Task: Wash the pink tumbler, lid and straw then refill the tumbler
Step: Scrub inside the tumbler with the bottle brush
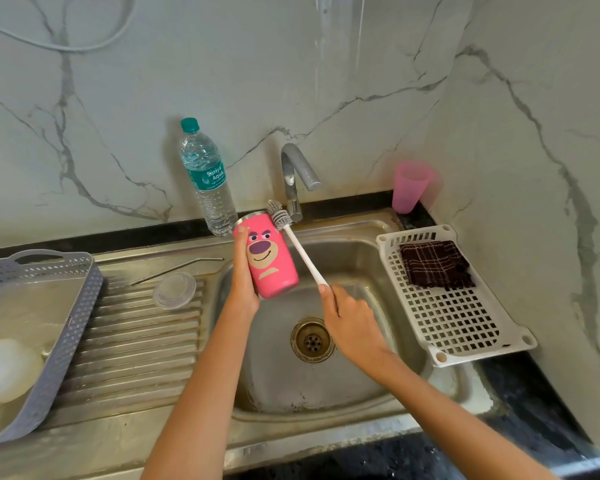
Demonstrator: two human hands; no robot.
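Left hand [245,289]: curled round the pink tumbler [272,263] from its left side, thumb pressed near the rim.
Right hand [349,322]: fingers closed on the lower end of the bottle brush [303,256], thumb lying along the white handle.
Pink tumbler: held in the air over the left part of the sink [278,379], tilted with its steel-rimmed mouth up and away and its base towards the person; a bear face is on the side facing the camera.
Bottle brush: the handle slants up and to the left from the right hand. The grey bristle head sits just at the right of the tumbler's mouth, and I cannot tell whether it touches.
Lid [174,290]: clear, lying flat on the ribbed drainboard left of the sink.
Straw [177,268]: metal, bent at one end, lying on the drainboard just behind the lid.
Tap [293,174]: behind the sink, spout pointing right; no water can be seen running.
Water bottle [208,181]: upright with a green cap, behind the tumbler at the wall.
Grey basket [77,306]: on the far left of the drainboard, holding something pale.
White rack [465,330]: on the bench right of the sink, with a dark checked cloth [435,263] at its far end.
Pink cup [411,187]: upright in the bench's back corner.
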